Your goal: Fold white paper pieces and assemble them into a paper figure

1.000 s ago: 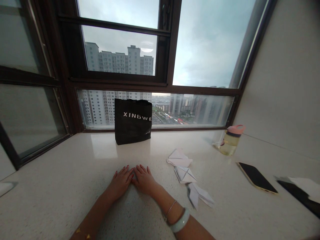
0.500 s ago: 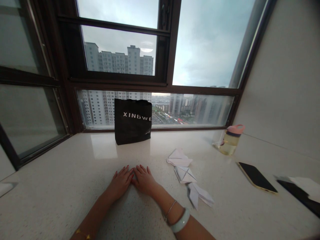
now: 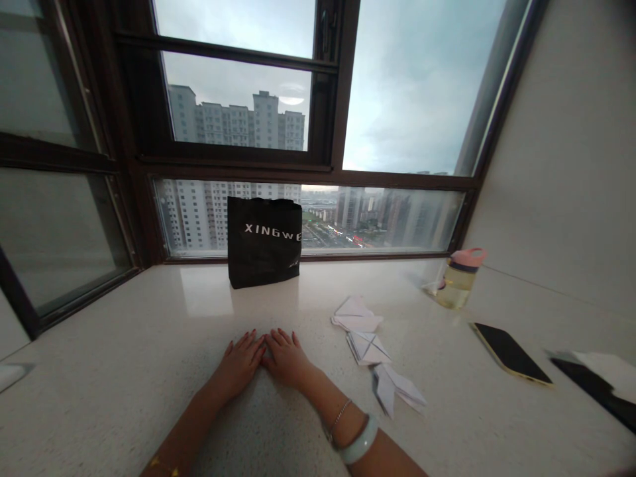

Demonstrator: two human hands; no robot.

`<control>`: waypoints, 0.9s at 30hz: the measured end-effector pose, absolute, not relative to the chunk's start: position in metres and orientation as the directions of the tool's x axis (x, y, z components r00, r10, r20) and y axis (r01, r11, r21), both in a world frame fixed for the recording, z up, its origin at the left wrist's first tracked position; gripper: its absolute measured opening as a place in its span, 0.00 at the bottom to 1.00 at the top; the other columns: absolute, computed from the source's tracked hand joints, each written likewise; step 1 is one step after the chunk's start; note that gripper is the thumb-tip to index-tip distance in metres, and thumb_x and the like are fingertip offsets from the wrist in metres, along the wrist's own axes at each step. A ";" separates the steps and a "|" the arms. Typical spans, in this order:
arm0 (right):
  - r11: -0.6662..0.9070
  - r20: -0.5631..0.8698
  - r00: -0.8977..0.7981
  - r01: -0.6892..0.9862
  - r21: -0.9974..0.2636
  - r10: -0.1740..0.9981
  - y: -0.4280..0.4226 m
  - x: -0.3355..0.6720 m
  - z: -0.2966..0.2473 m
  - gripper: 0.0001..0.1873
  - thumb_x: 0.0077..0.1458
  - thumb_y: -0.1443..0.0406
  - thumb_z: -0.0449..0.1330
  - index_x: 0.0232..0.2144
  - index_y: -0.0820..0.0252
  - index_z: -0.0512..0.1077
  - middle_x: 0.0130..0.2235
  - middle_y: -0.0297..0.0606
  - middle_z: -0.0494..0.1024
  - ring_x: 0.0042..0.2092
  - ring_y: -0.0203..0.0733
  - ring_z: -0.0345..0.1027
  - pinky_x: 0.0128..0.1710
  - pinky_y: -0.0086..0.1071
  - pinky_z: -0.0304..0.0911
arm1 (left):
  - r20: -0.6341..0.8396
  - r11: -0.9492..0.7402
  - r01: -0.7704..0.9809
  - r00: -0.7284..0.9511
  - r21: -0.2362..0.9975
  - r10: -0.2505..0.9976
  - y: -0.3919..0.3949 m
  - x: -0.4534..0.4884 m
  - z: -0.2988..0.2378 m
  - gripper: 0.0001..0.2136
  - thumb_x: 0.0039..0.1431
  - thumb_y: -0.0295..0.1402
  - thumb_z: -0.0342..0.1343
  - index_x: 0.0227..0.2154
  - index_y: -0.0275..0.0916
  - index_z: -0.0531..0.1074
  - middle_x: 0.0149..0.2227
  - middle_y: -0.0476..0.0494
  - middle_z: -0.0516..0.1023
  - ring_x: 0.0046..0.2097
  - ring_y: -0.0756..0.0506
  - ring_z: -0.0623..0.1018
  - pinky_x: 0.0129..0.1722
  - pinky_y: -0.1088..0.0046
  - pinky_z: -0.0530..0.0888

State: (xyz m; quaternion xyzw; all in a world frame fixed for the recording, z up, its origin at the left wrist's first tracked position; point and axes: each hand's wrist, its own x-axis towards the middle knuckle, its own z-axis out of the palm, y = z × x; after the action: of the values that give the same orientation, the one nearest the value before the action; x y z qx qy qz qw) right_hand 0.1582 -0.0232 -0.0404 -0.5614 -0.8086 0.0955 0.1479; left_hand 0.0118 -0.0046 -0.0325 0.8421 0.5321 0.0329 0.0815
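My left hand (image 3: 241, 363) lies flat, palm down, on the pale speckled countertop (image 3: 124, 397). Beside it my right hand (image 3: 285, 358) rests the same way, and the two touch at the fingertips and thumbs. Neither holds anything. To the right of my right hand lie folded white papers in a loose row: a flattish folded piece (image 3: 355, 315) at the back, a squarish one with crossing creases (image 3: 368, 348), and a pointed, winged one (image 3: 395, 389) nearest me. Behind my hands a black bag with white lettering (image 3: 265, 252) stands upright against the window.
A clear bottle with a pink lid (image 3: 457, 281) stands at the back right. In front of it lies a phone (image 3: 511, 352). Farther right are a black flat item (image 3: 591, 387) and white paper (image 3: 609, 371). A white object (image 3: 12, 375) shows at the left edge.
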 end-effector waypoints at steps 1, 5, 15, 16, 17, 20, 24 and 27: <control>0.349 0.132 -0.323 0.880 -0.321 0.937 -0.023 0.158 -0.040 0.27 0.58 0.58 0.45 0.58 0.62 0.55 0.61 0.50 0.56 0.62 0.52 0.44 0.57 0.55 0.41 | -0.028 -0.421 0.891 0.431 0.173 0.902 -0.005 0.012 -0.033 0.24 0.62 0.38 0.30 0.58 0.38 0.54 0.63 0.38 0.51 0.63 0.42 0.52 0.58 0.54 0.52; 0.350 0.129 -0.326 0.881 -0.318 0.937 -0.024 0.158 -0.039 0.28 0.58 0.58 0.45 0.58 0.63 0.55 0.60 0.51 0.57 0.62 0.52 0.43 0.57 0.56 0.42 | -0.030 -0.422 0.889 0.434 0.177 0.901 -0.006 0.012 -0.031 0.24 0.62 0.38 0.29 0.58 0.38 0.55 0.63 0.38 0.51 0.63 0.42 0.52 0.58 0.54 0.52; 0.348 0.123 -0.325 0.882 -0.317 0.937 -0.026 0.158 -0.037 0.28 0.58 0.57 0.45 0.58 0.64 0.55 0.60 0.51 0.57 0.62 0.53 0.43 0.58 0.55 0.41 | -0.028 -0.424 0.893 0.433 0.151 0.901 -0.009 0.012 -0.026 0.24 0.62 0.38 0.29 0.58 0.39 0.55 0.63 0.39 0.52 0.63 0.43 0.51 0.58 0.56 0.52; 0.349 0.124 -0.326 0.882 -0.316 0.937 -0.025 0.158 -0.037 0.28 0.58 0.57 0.45 0.58 0.64 0.55 0.61 0.51 0.56 0.62 0.53 0.43 0.58 0.55 0.41 | -0.027 -0.425 0.892 0.434 0.153 0.901 -0.009 0.012 -0.027 0.24 0.62 0.38 0.29 0.58 0.39 0.55 0.63 0.39 0.52 0.63 0.43 0.52 0.58 0.56 0.52; 0.350 0.126 -0.327 0.882 -0.315 0.937 -0.025 0.158 -0.038 0.28 0.58 0.57 0.45 0.58 0.64 0.55 0.61 0.51 0.56 0.62 0.53 0.43 0.57 0.55 0.41 | -0.027 -0.426 0.891 0.435 0.157 0.900 -0.009 0.012 -0.027 0.25 0.62 0.38 0.29 0.58 0.38 0.55 0.62 0.39 0.52 0.63 0.43 0.52 0.58 0.56 0.52; 0.352 0.130 -0.327 0.882 -0.313 0.936 -0.024 0.158 -0.038 0.28 0.58 0.58 0.45 0.58 0.64 0.54 0.60 0.52 0.56 0.62 0.52 0.43 0.57 0.56 0.42 | -0.033 -0.421 0.891 0.432 0.171 0.901 -0.009 0.012 -0.027 0.25 0.62 0.38 0.29 0.58 0.37 0.55 0.62 0.38 0.52 0.63 0.42 0.52 0.58 0.55 0.53; 0.347 0.119 -0.326 0.880 -0.325 0.938 -0.024 0.158 -0.038 0.28 0.58 0.58 0.46 0.58 0.63 0.54 0.61 0.51 0.56 0.62 0.52 0.43 0.57 0.55 0.41 | -0.035 -0.417 0.891 0.430 0.179 0.902 -0.009 0.012 -0.026 0.25 0.62 0.38 0.29 0.58 0.37 0.55 0.63 0.38 0.52 0.63 0.42 0.52 0.58 0.55 0.52; 0.350 0.117 -0.330 0.877 -0.329 0.937 -0.025 0.158 -0.037 0.28 0.58 0.58 0.46 0.58 0.65 0.54 0.60 0.53 0.56 0.63 0.52 0.43 0.58 0.55 0.40 | -0.033 -0.423 0.888 0.435 0.179 0.900 -0.008 0.012 -0.028 0.25 0.62 0.38 0.29 0.58 0.37 0.54 0.63 0.38 0.51 0.63 0.42 0.51 0.58 0.54 0.52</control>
State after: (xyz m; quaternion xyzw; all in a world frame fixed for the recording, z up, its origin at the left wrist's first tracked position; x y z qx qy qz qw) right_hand 0.1578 -0.0253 -0.0367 -0.5607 -0.8088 0.1034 0.1440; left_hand 0.0119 -0.0080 -0.0278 0.8428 0.5304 0.0337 0.0849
